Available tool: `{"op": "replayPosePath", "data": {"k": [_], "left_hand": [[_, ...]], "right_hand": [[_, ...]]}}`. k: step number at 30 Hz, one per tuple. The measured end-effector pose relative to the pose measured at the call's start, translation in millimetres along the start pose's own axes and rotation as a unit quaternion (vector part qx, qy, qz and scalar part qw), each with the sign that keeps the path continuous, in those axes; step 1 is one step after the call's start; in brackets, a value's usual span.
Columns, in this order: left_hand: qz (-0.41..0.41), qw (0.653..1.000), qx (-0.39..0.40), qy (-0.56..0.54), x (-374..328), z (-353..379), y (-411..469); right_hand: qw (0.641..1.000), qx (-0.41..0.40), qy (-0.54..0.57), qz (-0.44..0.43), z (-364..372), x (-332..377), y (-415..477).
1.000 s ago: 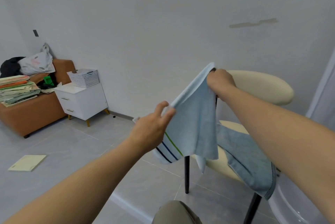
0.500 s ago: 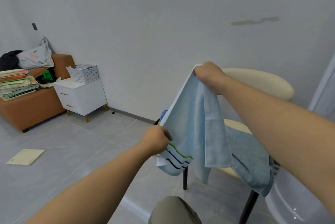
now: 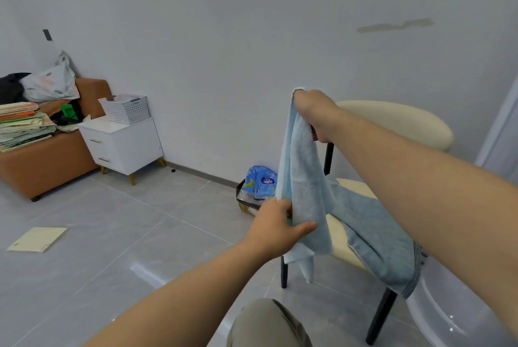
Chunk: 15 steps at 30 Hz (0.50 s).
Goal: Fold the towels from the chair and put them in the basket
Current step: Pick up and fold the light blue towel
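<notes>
Gripped at top by the right hand (image 3: 314, 111) and pinched lower by the left hand (image 3: 276, 224), the bunched pale-blue terry towel (image 3: 305, 192) may fold crooked.

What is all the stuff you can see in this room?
held towel: one, light blue, hanging between both hands
chair towel: one, grey-blue, draped over the chair seat
chair: one, cream with black legs, right side
basket: one, white, on the nightstand
nightstand: one, white, by the wall
sofa: one, orange-brown, far left
paper stack: one, mixed colours, on the sofa
bundle: one, white, patterned, atop the sofa
green thing: one, on the sofa
packet: one, blue, in a box by the wall
board: one, cream, flat on the floor
tub: one, white, bottom right
left hand: pinches the held towel low down
right hand: grips its top
knee: one, khaki, bottom edge
</notes>
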State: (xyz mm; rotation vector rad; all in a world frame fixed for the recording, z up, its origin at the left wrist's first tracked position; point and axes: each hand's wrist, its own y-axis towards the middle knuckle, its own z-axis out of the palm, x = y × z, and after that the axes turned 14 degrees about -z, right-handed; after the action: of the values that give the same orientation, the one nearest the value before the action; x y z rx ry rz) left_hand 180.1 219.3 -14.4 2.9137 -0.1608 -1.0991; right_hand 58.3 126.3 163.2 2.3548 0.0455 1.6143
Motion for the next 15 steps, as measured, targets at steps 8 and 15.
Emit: {"op": "replayPosePath", "data": {"k": [8,15], "left_hand": [[-0.037,0.989,0.039,0.135,18,-13,5],[-0.081,0.980,-0.041,0.179,44,-59,16]], "right_hand": [[0.997,-0.068,-0.034,0.033,-23,-19,1],[0.969,-0.093,-0.213,0.078,-63,-59,-6]]}}
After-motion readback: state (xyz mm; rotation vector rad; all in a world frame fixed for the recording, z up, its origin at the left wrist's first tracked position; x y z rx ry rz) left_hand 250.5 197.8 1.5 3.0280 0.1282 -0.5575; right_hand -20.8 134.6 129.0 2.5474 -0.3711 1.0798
